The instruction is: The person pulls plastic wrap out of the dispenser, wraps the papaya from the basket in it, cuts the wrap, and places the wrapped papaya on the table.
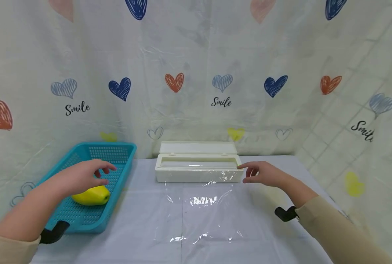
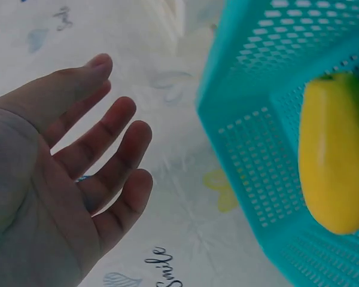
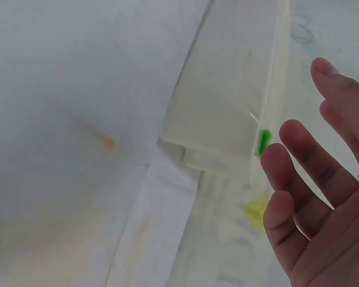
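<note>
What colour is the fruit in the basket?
The fruit is yellow with some green, best seen in the left wrist view.

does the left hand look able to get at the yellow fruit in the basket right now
Probably yes: the left hand holds nothing and is near the fruit, and the blue basket is open on top, with no lid in the way.

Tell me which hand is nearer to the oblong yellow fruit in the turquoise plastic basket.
Left. The left hand hangs above the yellow fruit, not touching it; the right hand is well to its right, by the white rectangular plastic box.
</note>
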`<state>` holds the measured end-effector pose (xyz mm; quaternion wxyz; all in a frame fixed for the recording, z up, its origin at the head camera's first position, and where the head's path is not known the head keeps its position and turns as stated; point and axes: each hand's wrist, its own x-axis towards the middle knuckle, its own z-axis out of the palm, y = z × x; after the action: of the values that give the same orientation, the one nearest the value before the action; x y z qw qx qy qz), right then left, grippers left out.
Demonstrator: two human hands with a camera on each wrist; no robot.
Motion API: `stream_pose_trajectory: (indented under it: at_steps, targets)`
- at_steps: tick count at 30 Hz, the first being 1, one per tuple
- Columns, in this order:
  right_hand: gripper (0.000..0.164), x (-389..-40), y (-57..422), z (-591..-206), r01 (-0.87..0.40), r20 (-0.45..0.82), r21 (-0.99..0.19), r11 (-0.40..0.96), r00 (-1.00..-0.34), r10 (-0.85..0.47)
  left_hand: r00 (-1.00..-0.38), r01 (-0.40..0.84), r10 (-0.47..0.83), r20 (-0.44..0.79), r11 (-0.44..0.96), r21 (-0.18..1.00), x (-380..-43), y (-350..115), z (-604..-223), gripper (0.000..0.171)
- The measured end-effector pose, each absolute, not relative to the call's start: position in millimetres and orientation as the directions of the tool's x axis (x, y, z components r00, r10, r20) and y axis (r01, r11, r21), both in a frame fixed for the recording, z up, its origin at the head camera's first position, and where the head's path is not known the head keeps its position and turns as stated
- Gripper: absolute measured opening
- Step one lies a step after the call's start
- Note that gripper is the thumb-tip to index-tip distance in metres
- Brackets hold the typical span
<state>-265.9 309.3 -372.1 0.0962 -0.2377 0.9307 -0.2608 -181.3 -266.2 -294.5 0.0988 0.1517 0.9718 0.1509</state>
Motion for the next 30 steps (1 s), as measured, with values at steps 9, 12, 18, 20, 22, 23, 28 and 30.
stream_pose_trajectory:
  at_steps: [9,12,18,20,22,23,28,30]
  targets:
    - [0.061,-305,310,-368,-0.332,-0.102,-0.532,0.779,-0.888,-0.448,-0.895,0.237,0.323,-0.308,0.929,0.284,-210,-305,-307,0.046]
    - [0.063,-314,310,-370,-0.313,-0.135,-0.540,0.781,-0.884,-0.447,-0.886,0.218,0.302,-0.352,0.941,0.259,-216,-313,-308,0.049]
    - [0.063,-326,312,-380,-0.286,-0.172,-0.551,0.784,-0.881,-0.442,-0.869,0.128,0.234,-0.435,0.957,0.259,-223,-324,-316,0.059]
    - [0.062,-327,313,-383,-0.286,-0.166,-0.549,0.785,-0.884,-0.437,-0.860,0.114,0.232,-0.454,0.956,0.271,-224,-328,-321,0.061]
    - [0.061,-327,314,-386,-0.284,-0.155,-0.549,0.786,-0.889,-0.430,-0.850,0.108,0.235,-0.471,0.954,0.280,-226,-331,-328,0.062]
    - [0.060,-328,314,-387,-0.281,-0.151,-0.550,0.787,-0.893,-0.425,-0.847,0.105,0.236,-0.476,0.953,0.285,-227,-333,-330,0.063]
    - [0.057,-332,316,-393,-0.276,-0.137,-0.564,0.778,-0.898,-0.418,-0.836,0.087,0.226,-0.500,0.954,0.286,-231,-335,-343,0.067]
    - [0.056,-334,315,-395,-0.274,-0.137,-0.571,0.774,-0.898,-0.419,-0.835,0.089,0.224,-0.503,0.957,0.278,-232,-335,-347,0.068]
